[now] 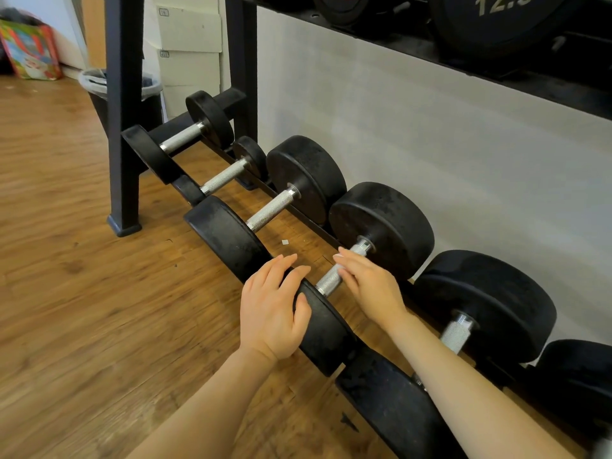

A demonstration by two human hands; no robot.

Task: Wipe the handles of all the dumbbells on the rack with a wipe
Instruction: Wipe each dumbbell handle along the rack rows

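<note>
Several black dumbbells with knurled silver handles lie in a row on the bottom tier of a black rack [122, 167]. My left hand [275, 309] rests with relaxed fingers on the near weight head [326, 329] of the fourth dumbbell from the left. My right hand [371, 286] lies over that dumbbell's handle [329, 280], fingers straight, touching it. No wipe shows in either hand. Other handles [270, 210], [225, 176], [182, 138] lie to the left, and one [457, 334] to the right.
An upper rack shelf [496, 71] holds larger dumbbells, one marked 12.5 [503, 18]. A bin with a liner [96, 84] stands behind the rack leg, and a colourful bag [31, 51] at far left. The floor [66, 260] is wood. A small white scrap [284, 241] lies under the rack.
</note>
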